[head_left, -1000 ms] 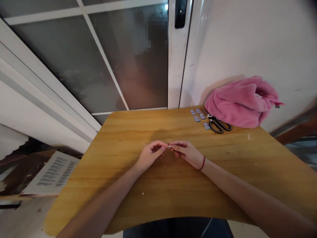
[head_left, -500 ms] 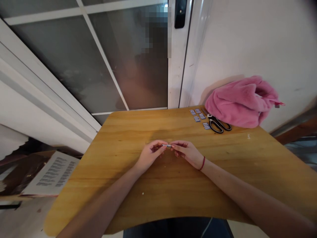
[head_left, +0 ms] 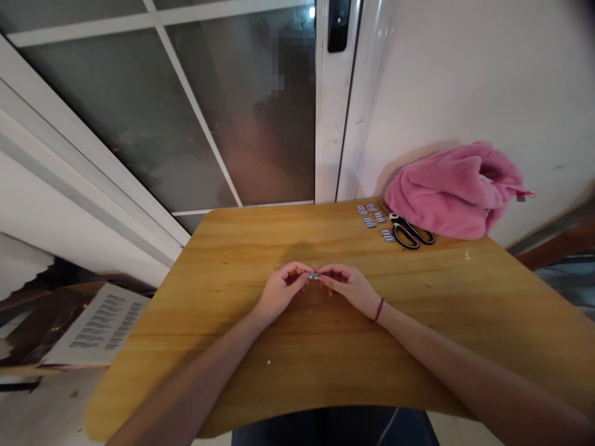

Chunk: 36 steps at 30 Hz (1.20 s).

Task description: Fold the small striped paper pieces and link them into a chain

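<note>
Between my fingertips, just above the middle of the table, is a small pale piece with dark bluish marks (head_left: 313, 276); its exact kind is too small to make out. My left hand (head_left: 281, 291) pinches its left end between thumb and fingers. From the other side my right hand (head_left: 352, 288), with a red cord on the wrist, grips the right end. Fingertips cover part of the piece. At the back right lie several small blue-and-white striped pieces (head_left: 369, 222), and next to them black-handled scissors (head_left: 406, 236).
A pink plush bag (head_left: 450, 189) sits on the back right of the wooden table (head_left: 223, 248), against the wall, partly over the scissors. Behind the table stands a glass-paned door (head_left: 260, 142). An open cardboard box with a printed flap (head_left: 93, 328) is at the lower left.
The small piece has turned slightly between my fingertips, showing more of its marked face. My right fingers have shifted a little to the left. The things on the table stay put.
</note>
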### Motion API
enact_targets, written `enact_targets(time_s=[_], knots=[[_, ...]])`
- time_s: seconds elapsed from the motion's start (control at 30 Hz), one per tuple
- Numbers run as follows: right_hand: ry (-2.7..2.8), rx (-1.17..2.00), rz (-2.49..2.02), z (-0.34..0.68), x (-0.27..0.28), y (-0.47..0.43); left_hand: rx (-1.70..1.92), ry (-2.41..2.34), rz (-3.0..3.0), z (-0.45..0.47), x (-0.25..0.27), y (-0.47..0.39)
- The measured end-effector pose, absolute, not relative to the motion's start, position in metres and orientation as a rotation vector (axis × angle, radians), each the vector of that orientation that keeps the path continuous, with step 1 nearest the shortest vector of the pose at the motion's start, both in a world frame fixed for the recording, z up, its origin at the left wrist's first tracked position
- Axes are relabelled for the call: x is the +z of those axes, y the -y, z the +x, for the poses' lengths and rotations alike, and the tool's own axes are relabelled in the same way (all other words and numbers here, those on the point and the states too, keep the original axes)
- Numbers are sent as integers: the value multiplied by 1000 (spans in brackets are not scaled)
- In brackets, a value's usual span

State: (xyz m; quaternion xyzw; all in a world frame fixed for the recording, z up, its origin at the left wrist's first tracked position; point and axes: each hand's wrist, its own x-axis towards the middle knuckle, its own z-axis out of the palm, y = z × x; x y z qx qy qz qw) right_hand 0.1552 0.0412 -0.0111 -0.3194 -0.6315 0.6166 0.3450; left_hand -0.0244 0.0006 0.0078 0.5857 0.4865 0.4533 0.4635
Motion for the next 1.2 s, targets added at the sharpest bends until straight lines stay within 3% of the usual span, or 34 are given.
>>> enact_targets(time_s=[0.2, 0.5, 1.2], knots=[[1937, 891, -946, 158, -4, -41, 1100, -1142, 1411, -21, 8, 2], [1780, 122, -1436, 230, 1, -119, 1176, -1113, 1375, -22, 5, 1], [2114, -253, -1871, 235, -5, -126, 1102, -1090, 1466, -20, 3, 2]])
